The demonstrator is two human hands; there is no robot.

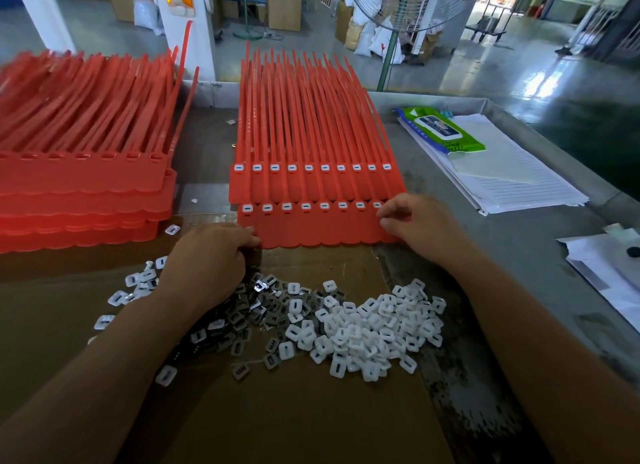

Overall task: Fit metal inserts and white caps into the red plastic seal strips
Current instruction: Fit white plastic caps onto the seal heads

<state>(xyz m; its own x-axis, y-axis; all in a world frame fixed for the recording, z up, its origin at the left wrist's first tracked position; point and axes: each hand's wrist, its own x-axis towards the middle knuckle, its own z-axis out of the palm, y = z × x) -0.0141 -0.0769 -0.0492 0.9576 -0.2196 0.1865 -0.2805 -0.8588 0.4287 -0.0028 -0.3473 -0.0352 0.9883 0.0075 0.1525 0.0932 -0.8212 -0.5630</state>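
Note:
Two joined rows of red seal strips lie in the middle of the bench. The nearer row (pixel 318 226) carries white caps in its sockets, and so does the row behind it (pixel 311 181). My left hand (pixel 211 256) grips the near row's left lower corner. My right hand (pixel 417 221) pinches that row's right end, covering the last sockets. In front of them a pile of white caps (pixel 370 328) lies on brown cardboard (pixel 304 411), with grey metal inserts (pixel 249 311) heaped to its left, partly under my left wrist.
A tall stack of red strips with open sockets (pixel 79 186) fills the left side. A green wipes pack (pixel 441 129) rests on lined paper (pixel 512 173) at the right. More paper (pixel 609 266) lies at the far right edge. A fan pole (pixel 388 62) stands behind the bench.

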